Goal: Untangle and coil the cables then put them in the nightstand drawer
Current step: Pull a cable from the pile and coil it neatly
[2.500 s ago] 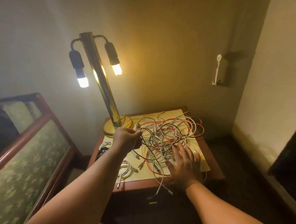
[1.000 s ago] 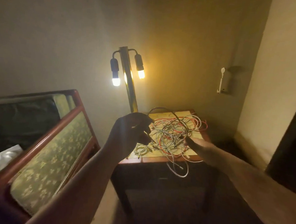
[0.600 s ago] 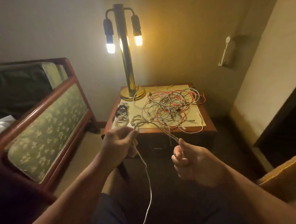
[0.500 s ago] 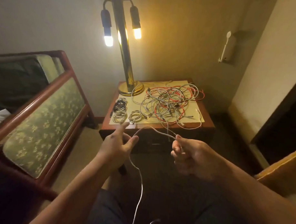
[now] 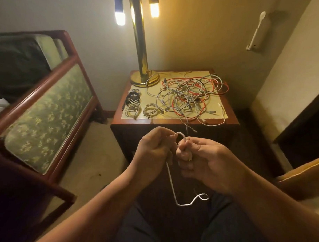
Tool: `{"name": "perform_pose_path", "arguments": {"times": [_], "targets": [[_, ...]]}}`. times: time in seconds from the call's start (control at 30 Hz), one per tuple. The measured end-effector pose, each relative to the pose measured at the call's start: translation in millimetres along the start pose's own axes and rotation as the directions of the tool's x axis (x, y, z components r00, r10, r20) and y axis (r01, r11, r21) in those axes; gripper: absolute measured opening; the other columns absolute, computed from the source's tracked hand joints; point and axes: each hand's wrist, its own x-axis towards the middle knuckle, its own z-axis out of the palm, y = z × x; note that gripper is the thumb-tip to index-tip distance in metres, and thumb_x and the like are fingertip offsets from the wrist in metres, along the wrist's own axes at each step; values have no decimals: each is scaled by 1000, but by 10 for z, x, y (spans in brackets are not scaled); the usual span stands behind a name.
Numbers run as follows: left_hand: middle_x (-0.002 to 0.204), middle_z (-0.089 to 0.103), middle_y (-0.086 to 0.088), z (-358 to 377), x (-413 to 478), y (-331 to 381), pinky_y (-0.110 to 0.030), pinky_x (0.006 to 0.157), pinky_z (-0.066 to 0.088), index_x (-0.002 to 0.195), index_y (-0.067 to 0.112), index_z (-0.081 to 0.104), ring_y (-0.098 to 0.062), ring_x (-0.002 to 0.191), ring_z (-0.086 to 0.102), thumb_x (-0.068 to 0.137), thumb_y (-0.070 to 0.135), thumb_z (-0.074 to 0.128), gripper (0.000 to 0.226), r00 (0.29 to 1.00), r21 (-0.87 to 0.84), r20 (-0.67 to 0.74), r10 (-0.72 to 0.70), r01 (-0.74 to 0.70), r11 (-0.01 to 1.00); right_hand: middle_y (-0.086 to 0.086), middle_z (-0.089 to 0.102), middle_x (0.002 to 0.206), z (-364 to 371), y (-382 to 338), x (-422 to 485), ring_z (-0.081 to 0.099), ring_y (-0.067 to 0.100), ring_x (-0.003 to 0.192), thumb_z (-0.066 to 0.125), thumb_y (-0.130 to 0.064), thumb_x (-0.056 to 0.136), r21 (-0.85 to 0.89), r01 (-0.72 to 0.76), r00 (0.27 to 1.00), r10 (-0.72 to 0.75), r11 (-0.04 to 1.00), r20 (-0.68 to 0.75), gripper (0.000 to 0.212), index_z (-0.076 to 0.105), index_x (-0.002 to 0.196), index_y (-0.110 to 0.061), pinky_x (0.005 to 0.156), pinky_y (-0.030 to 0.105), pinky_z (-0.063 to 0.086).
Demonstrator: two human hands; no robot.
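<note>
A white cable (image 5: 172,186) is held in front of the nightstand (image 5: 176,122), bent into a small arch between my two hands. My left hand (image 5: 154,147) grips one side of the arch and my right hand (image 5: 204,158) pinches the other, both with curled fingers. The cable's free length hangs down over my lap and curls at its end. On the nightstand's yellow mat lies a tangle of white, grey and red cables (image 5: 190,93). Three coiled cables (image 5: 137,105) lie at the mat's left side. The drawer front is in shadow.
A brass lamp (image 5: 141,47) with two lit bulbs stands at the nightstand's back left corner. A wooden bed frame with a green patterned panel (image 5: 47,113) is on the left. A yellow cushion edge (image 5: 301,173) shows at the right. A white holder hangs on the wall (image 5: 255,32).
I pulled one white cable out of the tangle and drew back from the nightstand. My hands have come close together, bending the cable into a small arch between them.
</note>
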Motion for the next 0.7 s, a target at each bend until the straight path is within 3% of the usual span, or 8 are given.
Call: {"name": "perform_pose_path", "arguments": {"times": [0.1,0.17,0.27,0.37,0.43,0.5,0.63,0.7], "targets": [[83,69,-10,3,-51,40,-38,53,56,99,6,67,-23,68,69,99,4,58,9,998,3,57,28,-28,1000,7,54,76,7,16,-6,52,17,65,37,-11,105,60,24,995,-30,998,91,27,60,95,-4,60,29,47],[73,65,6,106,-139,90,-26,54,50,89,17,67,-10,64,64,92,19,57,10,992,-44,111,-68,73,996,8,55,78,17,9,-26,55,17,68,37,-11,106,144,71,993,-84,987,85,26,61,96,-5,63,30,52],[74,65,3,272,-282,38,-20,50,48,90,21,67,-11,63,63,97,14,53,16,974,-102,179,-141,161,982,9,59,79,47,21,-19,60,18,70,39,-12,104,231,152,988,-140,961,-70,25,61,96,-5,64,30,57],[70,66,-6,351,-406,-74,-29,49,44,96,19,66,-20,58,60,105,3,44,29,890,140,269,-367,341,929,10,65,83,-51,-8,60,66,20,74,40,-10,104,210,264,949,-215,941,-229,28,66,92,-6,69,32,60],[63,62,0,369,-472,-126,-27,52,41,99,16,67,-15,57,56,107,15,46,23,818,305,372,-440,340,890,11,66,85,-196,-81,105,67,21,78,41,-10,105,72,315,918,-285,946,-274,28,66,92,-5,78,37,61],[61,57,5,341,-455,-73,-25,52,40,95,15,68,-11,55,51,107,28,50,24,820,340,405,-403,274,900,10,67,85,-375,-122,119,67,22,82,41,-9,106,-141,308,901,-336,941,-276,28,65,93,-4,85,41,60],[60,49,5,77,-216,157,-24,43,34,82,19,67,-9,49,43,97,38,55,28,872,48,374,-314,320,946,12,70,92,-618,0,73,67,29,89,43,-19,108,-553,120,954,-249,825,-165,31,69,97,-7,87,43,56],[60,43,2,-56,-113,214,-24,43,30,79,18,65,-11,49,36,98,36,54,28,897,-121,332,-293,349,929,10,71,93,-619,66,67,68,27,89,43,-20,108,-619,46,982,-149,784,-116,31,70,99,-6,86,42,54]]}}
